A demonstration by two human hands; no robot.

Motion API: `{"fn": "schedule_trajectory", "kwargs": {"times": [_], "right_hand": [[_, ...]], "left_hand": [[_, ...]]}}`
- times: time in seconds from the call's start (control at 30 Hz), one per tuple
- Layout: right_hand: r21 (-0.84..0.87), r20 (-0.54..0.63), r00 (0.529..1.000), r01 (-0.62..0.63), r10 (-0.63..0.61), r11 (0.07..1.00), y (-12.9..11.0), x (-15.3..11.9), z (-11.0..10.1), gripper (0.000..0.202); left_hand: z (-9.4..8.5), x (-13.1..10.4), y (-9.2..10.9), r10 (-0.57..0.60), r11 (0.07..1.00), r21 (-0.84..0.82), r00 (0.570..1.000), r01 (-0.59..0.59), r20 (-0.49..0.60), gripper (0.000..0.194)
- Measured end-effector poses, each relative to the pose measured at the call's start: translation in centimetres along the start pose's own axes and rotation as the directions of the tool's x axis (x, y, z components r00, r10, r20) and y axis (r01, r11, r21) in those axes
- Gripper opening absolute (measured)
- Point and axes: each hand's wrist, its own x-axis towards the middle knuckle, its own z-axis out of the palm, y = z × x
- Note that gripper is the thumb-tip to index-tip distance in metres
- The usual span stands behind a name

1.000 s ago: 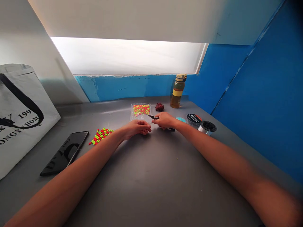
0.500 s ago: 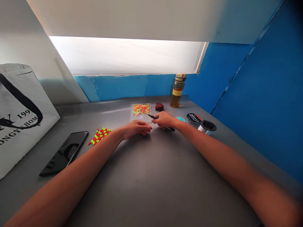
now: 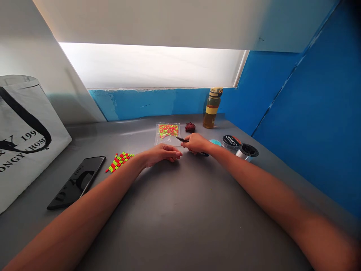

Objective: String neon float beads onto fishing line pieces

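My left hand (image 3: 164, 153) rests low over the grey table, its thumb and fingertips pressed together. Whatever it pinches, if anything, is too fine to make out. Just to the right, my right hand (image 3: 195, 143) is closed around a dark, slim hand tool (image 3: 182, 139) whose narrow pointed tip faces left. A dark end of the tool shows below the wrist; its middle is hidden by the fingers. Behind my hands lies a clear bag of red and yellow-green beads (image 3: 168, 130). A patterned piece of red and yellow-green beads (image 3: 120, 162) lies beside my left forearm.
A black phone (image 3: 77, 182) and a white bag (image 3: 28, 139) are at the left. Dark red cord (image 3: 190, 127) and a bottle (image 3: 212, 109) stand at the back. Right of my hand are a teal disc (image 3: 216, 142), a labelled round spool (image 3: 230, 141) and a clear-line spool (image 3: 247, 151).
Both hands stay almost in place. A fine pale strand seen below my left fingertips earlier no longer shows.
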Motion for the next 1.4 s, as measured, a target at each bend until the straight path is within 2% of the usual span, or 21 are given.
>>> {"fn": "schedule_trajectory", "kwargs": {"times": [0.13,0.87,1.1,1.3,1.4], "right_hand": [[-0.015,-0.010,1.000,-0.015,0.015,1.000,0.0,0.0,0.0,0.026],[-0.019,-0.098,0.993,-0.064,0.062,0.998,0.4,0.7,0.1,0.027],[0.004,-0.056,0.998,0.000,0.000,1.000,0.3,0.1,-0.1,0.028],[0.045,0.019,0.996,0.087,-0.088,0.995,0.9,-0.2,0.0,0.032],[0.067,0.044,0.993,0.106,-0.109,0.992,1.1,-0.2,0.0,0.032]], "left_hand": [[-0.1,-0.1,0.0,0.020,0.999,0.032,0.999,-0.021,0.032,0.032],[0.0,0.3,-0.7,0.046,0.994,0.100,0.997,-0.052,0.057,0.029],[0.3,0.5,-1.3,0.047,0.983,0.175,0.996,-0.060,0.081,0.030],[0.3,-0.5,0.3,0.009,0.967,0.250,0.989,-0.046,0.145,0.034],[-0.7,-1.3,1.6,-0.029,0.897,0.442,0.994,-0.020,0.104,0.033]]}}
